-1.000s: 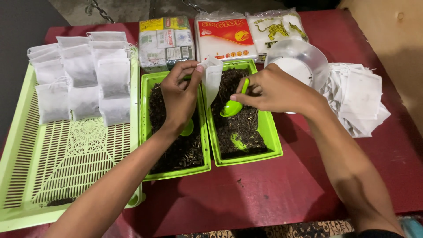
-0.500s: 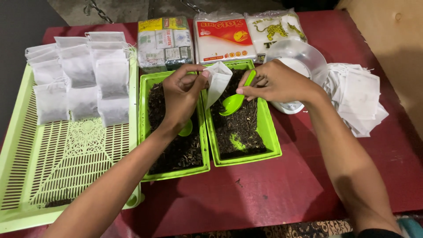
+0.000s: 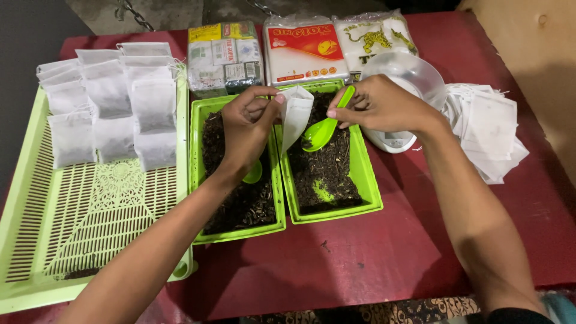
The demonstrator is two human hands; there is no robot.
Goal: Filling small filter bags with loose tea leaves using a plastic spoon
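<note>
My left hand (image 3: 249, 129) pinches the top of a small white paper bag (image 3: 295, 117), which hangs over the right green tray (image 3: 367, 186) of dark loose tea. My right hand (image 3: 381, 107) grips the handle of a green plastic spoon (image 3: 321, 129), its bowl just right of the bag and above the tea. A second green spoon (image 3: 254, 174) lies in the left green tray (image 3: 198, 150), partly hidden under my left wrist.
A large pale green slotted tray (image 3: 90, 228) at left carries several filled white bags (image 3: 108, 102). Packaged goods (image 3: 303, 51) line the far edge of the red table (image 3: 372, 264). A white scale with a clear bowl (image 3: 405, 90) and a pile of flat white bags (image 3: 489, 129) sit at right.
Both hands have risen slightly and come closer together. The spoon has lifted out of the tea toward the bag, and the bag has tilted toward the spoon.
</note>
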